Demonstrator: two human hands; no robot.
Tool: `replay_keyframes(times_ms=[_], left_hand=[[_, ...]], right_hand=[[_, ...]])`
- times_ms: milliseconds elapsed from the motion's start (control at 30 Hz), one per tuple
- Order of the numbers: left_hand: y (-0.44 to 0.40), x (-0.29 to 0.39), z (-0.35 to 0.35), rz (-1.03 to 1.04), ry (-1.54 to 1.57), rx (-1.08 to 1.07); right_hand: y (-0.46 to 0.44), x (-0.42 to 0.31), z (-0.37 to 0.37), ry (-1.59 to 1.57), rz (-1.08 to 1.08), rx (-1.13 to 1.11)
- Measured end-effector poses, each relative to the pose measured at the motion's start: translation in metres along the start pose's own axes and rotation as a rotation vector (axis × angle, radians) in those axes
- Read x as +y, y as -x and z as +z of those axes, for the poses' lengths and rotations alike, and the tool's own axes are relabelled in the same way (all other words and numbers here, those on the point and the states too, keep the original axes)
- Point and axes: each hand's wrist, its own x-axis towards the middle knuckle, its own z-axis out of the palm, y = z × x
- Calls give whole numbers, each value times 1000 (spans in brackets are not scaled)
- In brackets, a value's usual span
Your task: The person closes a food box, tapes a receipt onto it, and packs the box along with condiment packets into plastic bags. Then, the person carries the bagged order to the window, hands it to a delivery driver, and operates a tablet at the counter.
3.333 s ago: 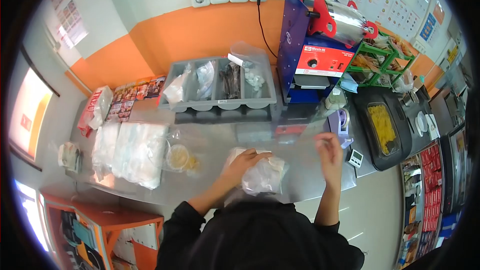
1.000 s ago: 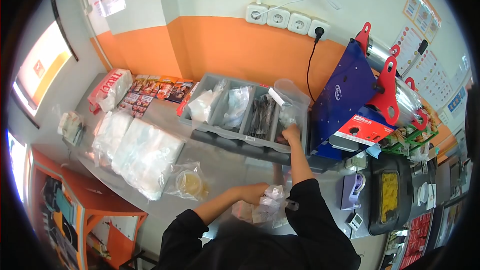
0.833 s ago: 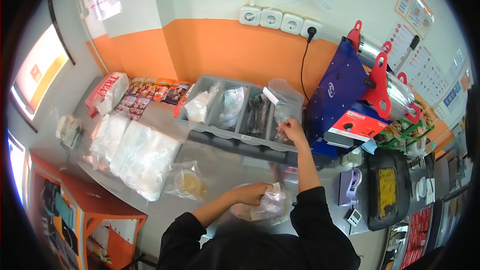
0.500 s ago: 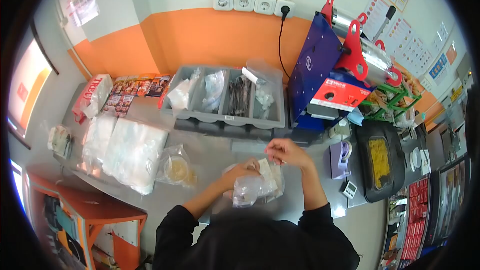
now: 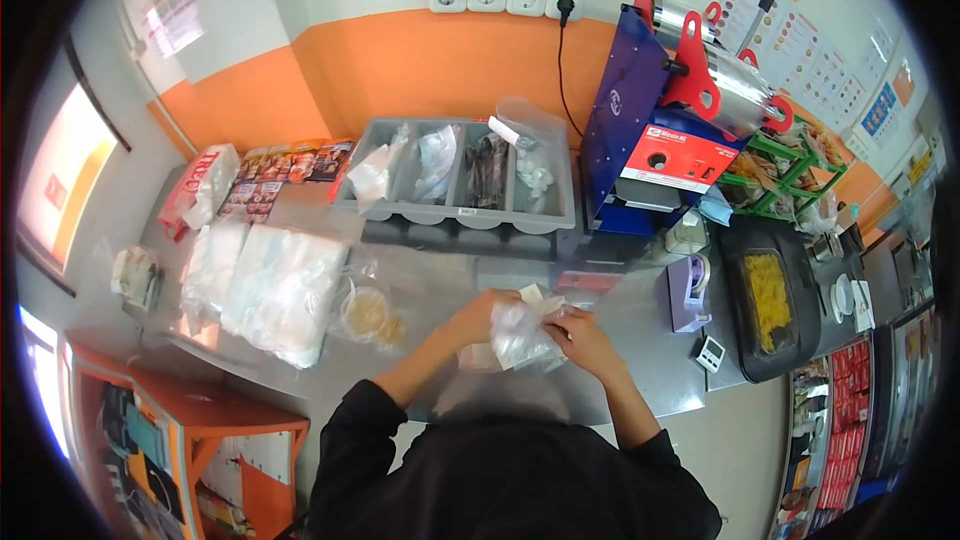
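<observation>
The right hand (image 5: 587, 342) has come back from the grey tray (image 5: 425, 210), where it reached a second ago, and is now down at the plastic bag (image 5: 516, 338); the left hand (image 5: 482, 320) has stayed at the bag. The bag is between the two hands, over the worktop (image 5: 625, 375). The left hand is closed on the bag's left side, its fingertips partly hidden; the right hand's fingers are drawn narrow, pinching the bag's right edge. Whether the right hand also holds something small, I cannot tell.

Left of the left hand is a bagged tub (image 5: 364, 313), with a stack of bags (image 5: 288, 290) farther left. The tray is beyond both hands. Right of the right hand are a tape dispenser (image 5: 686, 302) and, nearer the worktop's edge, a timer (image 5: 710, 354).
</observation>
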Motion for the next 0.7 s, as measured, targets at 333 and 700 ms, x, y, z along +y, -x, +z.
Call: replay_keyframes(times_ms=[333, 700], left_hand=[[-52, 54, -41, -554, 262, -224], [-45, 60, -15, -544, -63, -87]], right_hand=[[0, -1, 8, -775, 344, -123], [9, 8, 11, -573, 323, -99]])
